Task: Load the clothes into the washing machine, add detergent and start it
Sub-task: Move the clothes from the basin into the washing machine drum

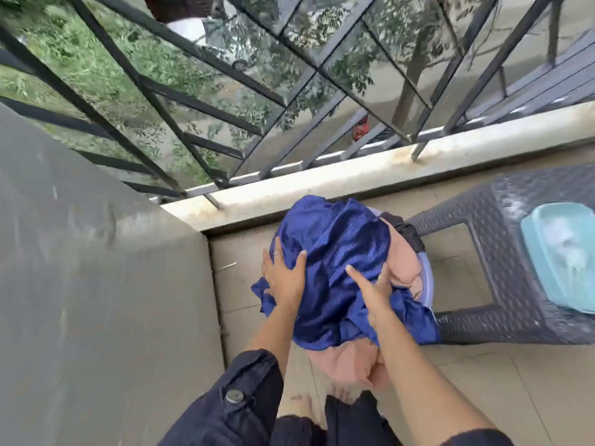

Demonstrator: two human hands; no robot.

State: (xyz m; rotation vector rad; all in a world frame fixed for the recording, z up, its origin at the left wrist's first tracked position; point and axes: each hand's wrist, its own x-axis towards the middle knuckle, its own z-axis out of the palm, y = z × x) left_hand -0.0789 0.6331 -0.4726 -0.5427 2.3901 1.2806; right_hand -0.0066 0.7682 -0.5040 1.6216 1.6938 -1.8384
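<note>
Dark sleeves (244, 391) run from 6 o'clock to the clothes (404, 260) heaped in a basin (427, 275) at centre: the left hand (283, 278) lies spread on the blue garment (341, 239), the right hand (375, 292) curls its fingers into it. Gathering the load looks the step in hand; next, lift it toward a washing machine not in view.

This is an upper-floor balcony of a home, used for laundry. Beyond the hands, a black metal grille (199, 101) stands on a stained concrete ledge (354, 175); through it, trees (251, 40) and grass (80, 59) lie far below. The floor (483, 381) is beige tile. Right of the right hand (373, 291) stands a dark woven-pattern plastic stool (502, 220) bearing a turquoise soap dish (547, 252). Under both hands sits a lilac basin (428, 278) heaped with clothes (338, 246). A grey plastered wall (96, 284) rises left of the left hand (283, 278).
</note>
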